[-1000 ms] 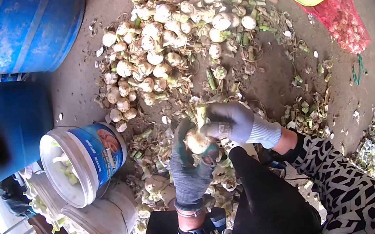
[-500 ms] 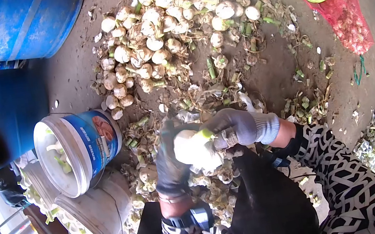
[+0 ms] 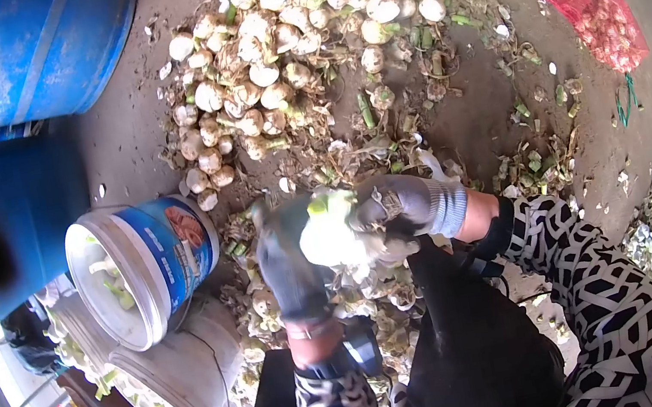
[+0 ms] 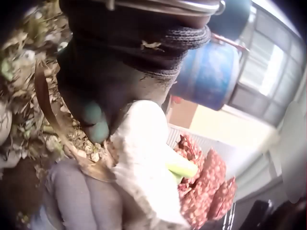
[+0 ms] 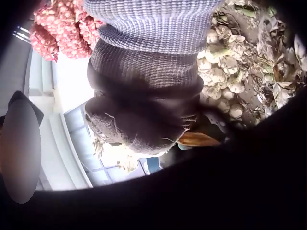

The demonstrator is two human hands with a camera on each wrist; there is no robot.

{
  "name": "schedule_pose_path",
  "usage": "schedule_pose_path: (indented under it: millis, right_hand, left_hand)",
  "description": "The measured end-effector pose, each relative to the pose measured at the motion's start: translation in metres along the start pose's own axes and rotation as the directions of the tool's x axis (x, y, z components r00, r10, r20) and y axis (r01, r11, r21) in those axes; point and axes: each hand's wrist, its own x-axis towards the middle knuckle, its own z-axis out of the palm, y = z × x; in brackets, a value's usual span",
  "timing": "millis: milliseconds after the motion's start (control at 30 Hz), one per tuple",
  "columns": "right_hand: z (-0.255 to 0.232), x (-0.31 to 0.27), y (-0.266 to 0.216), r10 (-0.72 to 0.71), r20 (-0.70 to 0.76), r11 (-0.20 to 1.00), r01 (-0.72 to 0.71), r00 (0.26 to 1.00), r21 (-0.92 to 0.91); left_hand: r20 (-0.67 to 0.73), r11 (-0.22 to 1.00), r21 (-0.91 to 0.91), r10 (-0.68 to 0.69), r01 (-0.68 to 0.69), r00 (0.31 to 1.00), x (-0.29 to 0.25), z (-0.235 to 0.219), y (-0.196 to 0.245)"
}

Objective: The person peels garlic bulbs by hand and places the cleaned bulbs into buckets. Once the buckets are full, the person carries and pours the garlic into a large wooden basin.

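Brown floor point(image 3: 486, 123) is bearing a bulb heap point(image 3: 261, 84). Left hand point(image 3: 291, 262) is gripping a white bulb point(image 3: 328, 238), fingers curled round it, above scattered peelings point(image 3: 256, 338); right hand point(image 3: 400, 203) is holding its other side, fingers bent. Labelled bucket point(image 3: 175, 265) is sitting at left.

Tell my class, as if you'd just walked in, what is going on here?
A person in gloves is handling a white bulb, probably garlic, with a short green stalk. The left hand and right hand both hold it, and a dry brown strip shows beside it. Scraps litter the floor around the hands. Ahead lies a heap of bulbs, and to the left a blue-labelled bucket holds some pale pieces with green ends.
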Motion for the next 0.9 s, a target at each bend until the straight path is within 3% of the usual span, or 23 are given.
schedule_pose_path:
  millis: [33,67,133,167,200,267,300,333,400,433,467,500,533,567,600,633,667,700,800,833,867,900]
  right_hand:
    - [0.005,0.003,-0.001,-0.073,-0.002,0.997,0.073,0.997,0.006]
    - [-0.017,0.011,-0.005,-0.022,0.154,0.934,0.075,0.988,-0.349]
    - [0.026,0.009,0.003,-0.291,0.017,0.679,0.219,0.957,-0.7]
    - [0.023,0.018,0.012,-0.2,0.112,0.801,0.229,0.973,-0.553]
    - [0.028,0.025,0.013,-0.33,0.166,0.787,0.368,0.929,-0.496]
    - [0.031,0.015,0.002,-0.117,0.084,0.95,0.136,0.99,-0.28]
    - [0.018,0.017,0.012,-0.146,0.031,0.952,0.149,0.989,-0.269]
    - [0.011,0.014,0.007,-0.11,0.215,0.994,0.111,0.97,0.005]
    - [-0.023,0.005,0.015,-0.317,0.16,0.947,0.32,0.935,0.009]
    - [-0.031,-0.013,0.011,-0.376,0.079,0.913,0.384,0.923,-0.135]
    - [-0.037,-0.033,0.007,-0.437,0.018,0.861,0.424,0.899,-0.28]
    - [-0.028,-0.052,0.007,-0.438,0.009,0.899,0.438,0.899,0.002]
    - [-0.016,-0.072,0.011,-0.433,-0.004,0.863,0.416,0.901,0.287]
    - [-0.013,-0.097,0.025,-0.383,-0.293,0.909,0.414,0.876,0.049]
    - [-0.008,-0.108,0.031,-0.372,-0.556,0.927,0.326,0.743,-0.184]
    - [-0.011,-0.106,0.031,-0.37,-0.546,0.928,0.326,0.752,-0.18]
    - [-0.013,-0.101,0.026,-0.362,-0.427,0.918,0.237,0.829,-0.319]
    - [-0.013,-0.096,0.019,-0.328,-0.306,0.873,0.163,0.894,-0.46]
    - [-0.01,-0.08,0.004,-0.091,0.009,0.557,0.058,0.996,-0.828]
    - [-0.006,-0.06,0.013,-0.204,0.019,-0.009,0.018,0.979,-1.0]
    - [-0.003,-0.034,0.024,-0.291,0.093,-0.562,-0.092,0.952,-0.822]
    - [0.006,-0.022,0.018,-0.362,0.075,-0.307,-0.042,0.929,-0.951]
  left_hand:
    - [0.11,0.567,-0.725,-0.464,0.39,0.879,0.002,-0.01,0.025]
    - [0.276,0.185,-0.882,-0.545,0.434,0.792,-0.002,-0.011,0.036]
    - [0.316,0.441,-0.74,-0.438,0.507,0.842,-0.026,-0.006,0.049]
    - [0.003,0.723,-0.643,-0.327,0.253,0.945,-0.03,0.005,0.041]
    - [0.13,0.518,-0.77,-0.444,0.372,0.886,-0.029,0.0,0.043]
    - [0.077,0.677,-0.665,-0.359,0.316,0.93,-0.021,-0.008,0.044]
    - [0.112,0.449,-0.833,-0.433,0.322,0.895,-0.021,-0.001,0.036]
    - [0.339,0.064,-0.888,-0.577,0.456,0.743,-0.011,-0.013,0.051]
    - [0.077,0.356,-0.899,-0.446,0.256,0.892,-0.013,0.0,0.034]
    - [0.296,-0.382,-0.916,-0.43,0.126,0.853,-0.016,0.002,0.017]
    - [0.286,-0.369,-0.922,-0.445,0.117,0.849,-0.014,-0.001,0.017]
    - [0.297,-0.465,-0.878,-0.346,0.113,0.89,-0.009,-0.005,0.019]
    - [0.298,-0.551,-0.825,-0.242,0.122,0.923,-0.007,-0.009,0.02]
    - [0.36,-0.606,-0.786,-0.292,0.12,0.886,-0.008,-0.008,0.018]
    - [0.389,-0.689,-0.72,-0.304,0.081,0.87,-0.006,-0.008,0.025]
    - [0.424,-0.69,-0.722,-0.392,0.044,0.816,-0.003,-0.012,0.031]
    - [0.454,-0.688,-0.725,-0.473,0.005,0.755,0.0,-0.017,0.034]
    - [0.418,-0.727,-0.687,-0.423,-0.025,0.804,-0.003,-0.014,0.026]
    - [0.383,-0.644,-0.764,-0.493,-0.032,0.781,-0.01,-0.016,0.017]
    - [0.397,-0.714,-0.697,-0.457,-0.063,0.796,-0.011,-0.019,0.017]
    - [0.406,-0.713,-0.698,-0.473,-0.069,0.782,-0.014,-0.017,0.012]
    - [0.372,-0.725,-0.684,-0.433,-0.072,0.821,-0.018,-0.016,0.009]
